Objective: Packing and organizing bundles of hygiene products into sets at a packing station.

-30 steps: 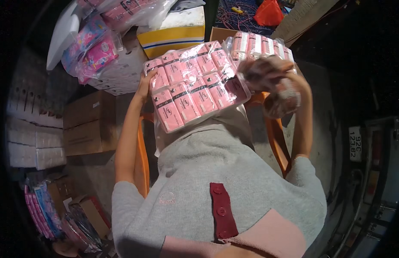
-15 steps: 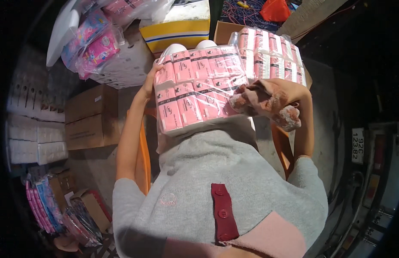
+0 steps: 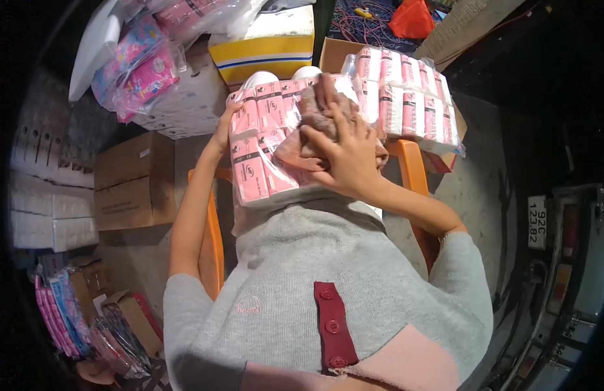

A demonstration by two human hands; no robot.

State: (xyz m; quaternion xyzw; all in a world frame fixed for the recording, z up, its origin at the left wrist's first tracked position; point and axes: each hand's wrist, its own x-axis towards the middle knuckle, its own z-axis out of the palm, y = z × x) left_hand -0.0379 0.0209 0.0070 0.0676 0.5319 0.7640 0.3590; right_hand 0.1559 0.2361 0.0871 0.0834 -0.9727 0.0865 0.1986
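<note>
On my lap lies a clear plastic bundle of pink tissue packs (image 3: 253, 171), set in two rows with dark bands. My left hand (image 3: 227, 125) grips its left edge, the thumb bent over the top. A crumpled brown cloth (image 3: 295, 151) is under my right hand (image 3: 351, 156), which presses it onto the bundle's right half with the fingers partly spread and bent into it. Hand and cloth hide the packs beneath them. Another wrapped bundle of pink and white packs (image 3: 406, 94) sits just beyond, at the right.
Orange chair arms (image 3: 411, 166) flank me. Ahead stands a yellow and white box (image 3: 266, 55). At the left are a brown carton (image 3: 134, 186), stacked white packs (image 3: 74, 218) and bright plastic-wrapped packages (image 3: 149, 72). A red bag (image 3: 409, 19) lies far right.
My right hand has swung left from above the bundle's right edge, bringing the cloth down onto its top. My left hand keeps its grip on the left edge.
</note>
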